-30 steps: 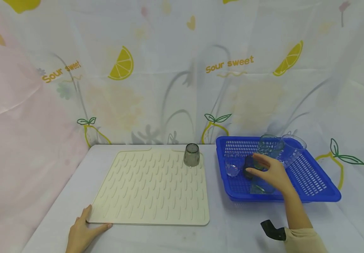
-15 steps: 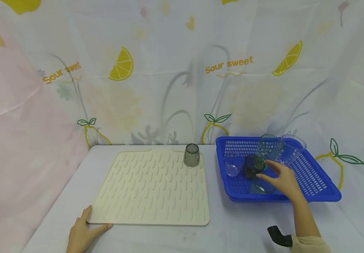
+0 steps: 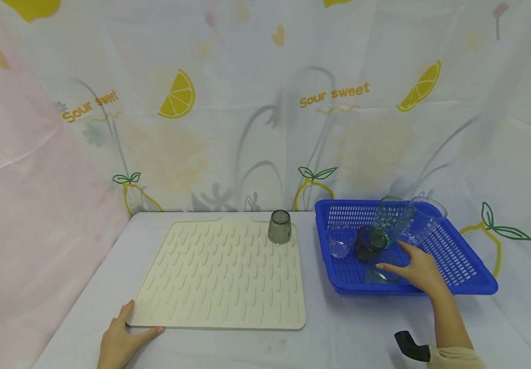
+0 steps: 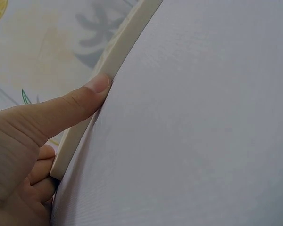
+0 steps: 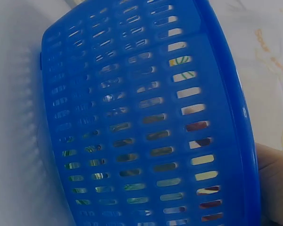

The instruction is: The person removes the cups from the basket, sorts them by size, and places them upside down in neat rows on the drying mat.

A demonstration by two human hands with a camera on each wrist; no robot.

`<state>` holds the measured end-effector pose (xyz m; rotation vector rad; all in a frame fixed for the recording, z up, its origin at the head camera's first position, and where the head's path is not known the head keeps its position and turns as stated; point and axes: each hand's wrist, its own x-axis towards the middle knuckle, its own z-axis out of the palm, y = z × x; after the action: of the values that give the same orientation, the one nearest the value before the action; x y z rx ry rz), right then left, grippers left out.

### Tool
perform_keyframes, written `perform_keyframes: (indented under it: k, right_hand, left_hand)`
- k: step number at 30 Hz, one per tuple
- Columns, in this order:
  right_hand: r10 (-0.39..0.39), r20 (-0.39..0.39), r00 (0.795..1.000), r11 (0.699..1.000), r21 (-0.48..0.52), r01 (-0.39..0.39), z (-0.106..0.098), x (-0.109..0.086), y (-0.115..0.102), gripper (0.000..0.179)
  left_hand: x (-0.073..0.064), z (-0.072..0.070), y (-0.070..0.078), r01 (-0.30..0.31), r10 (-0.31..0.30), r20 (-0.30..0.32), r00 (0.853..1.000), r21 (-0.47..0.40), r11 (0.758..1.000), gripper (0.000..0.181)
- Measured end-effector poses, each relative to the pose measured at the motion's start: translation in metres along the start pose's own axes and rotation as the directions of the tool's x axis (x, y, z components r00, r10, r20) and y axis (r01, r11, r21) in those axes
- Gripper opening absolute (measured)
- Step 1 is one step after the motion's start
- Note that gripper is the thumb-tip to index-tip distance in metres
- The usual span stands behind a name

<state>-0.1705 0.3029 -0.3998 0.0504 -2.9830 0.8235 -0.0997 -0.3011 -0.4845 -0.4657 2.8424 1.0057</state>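
A cream ridged drying mat (image 3: 219, 277) lies on the table. At its near left corner my left hand (image 3: 120, 341) grips the edge, thumb along the front side and fingers at the left side; the left wrist view shows the thumb (image 4: 70, 106) on the rim. My right hand (image 3: 419, 269) is over the near part of a blue basket (image 3: 477, 279), thumb and forefinger spread apart beside a clear glass (image 3: 382, 277) lying there. A dark glass (image 3: 364, 246) with a green one (image 3: 379, 238) lies just beyond. The basket wall hides most of this hand in the right wrist view.
A grey tumbler (image 3: 279, 228) stands upside down at the mat's far right corner. The basket also holds a clear tumbler (image 3: 340, 243), a bluish patterned glass (image 3: 390, 218) and a flared clear glass (image 3: 426, 220). A printed cloth (image 3: 228, 143) hangs behind the table.
My right hand has drawn back toward me and to the right, from over the dark glass to the near part of the basket. The left hand and mat have stayed put.
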Motion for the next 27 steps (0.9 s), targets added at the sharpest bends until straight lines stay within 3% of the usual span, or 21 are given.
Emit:
perform_keyframes:
  k: [5, 11, 19, 27]
  right_hand:
    - [-0.011, 0.105, 0.994, 1.0, -0.015, 0.012, 0.002, 0.004, 0.001, 0.096]
    - [-0.03, 0.171, 0.985, 1.0, 0.007, 0.029, 0.003, 0.01, -0.001, 0.088]
    - [-0.119, 0.208, 0.971, 0.992, 0.067, 0.107, 0.006, 0.014, -0.001, 0.071]
    - [-0.136, 0.233, 0.963, 0.99, 0.067, 0.123, 0.004, 0.016, 0.002, 0.066]
  left_hand:
    - [0.0, 0.0, -0.002, 0.007, -0.007, 0.012, 1.0, -0.001, 1.0, 0.114]
    - [0.001, 0.001, -0.003, 0.009, -0.009, 0.01, 1.0, 0.005, 1.0, 0.114]
    - [0.0, 0.0, -0.002, -0.011, 0.011, 0.003, 1.0, -0.005, 1.0, 0.115]
    - [0.0, 0.0, -0.002, -0.008, 0.008, 0.012, 1.0, -0.014, 1.0, 0.115]
